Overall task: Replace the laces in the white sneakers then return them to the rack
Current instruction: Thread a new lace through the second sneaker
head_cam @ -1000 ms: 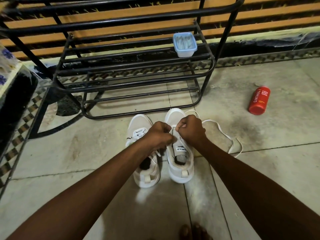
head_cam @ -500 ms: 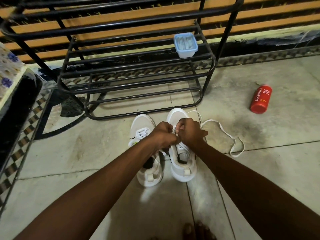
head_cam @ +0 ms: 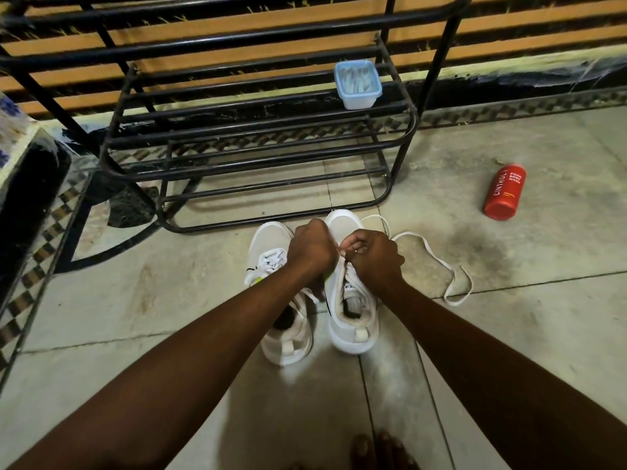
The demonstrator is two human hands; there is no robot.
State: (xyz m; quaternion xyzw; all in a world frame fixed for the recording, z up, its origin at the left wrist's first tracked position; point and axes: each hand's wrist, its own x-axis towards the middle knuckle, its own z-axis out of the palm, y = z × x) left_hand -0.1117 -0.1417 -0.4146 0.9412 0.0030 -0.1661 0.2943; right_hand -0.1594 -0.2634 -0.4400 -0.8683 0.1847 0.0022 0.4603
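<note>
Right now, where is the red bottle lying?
In the head view, the red bottle lies on the floor at the right, right of the black rack and beyond the loose white lace.

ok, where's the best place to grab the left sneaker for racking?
By the heel collar of the left sneaker, coming from above on the near side: its heel is nearest, its opening faces up and its toe points toward the rack.

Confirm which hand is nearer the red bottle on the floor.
Right. The red bottle lies right of the right hand; the left hand sits farther left.
</note>
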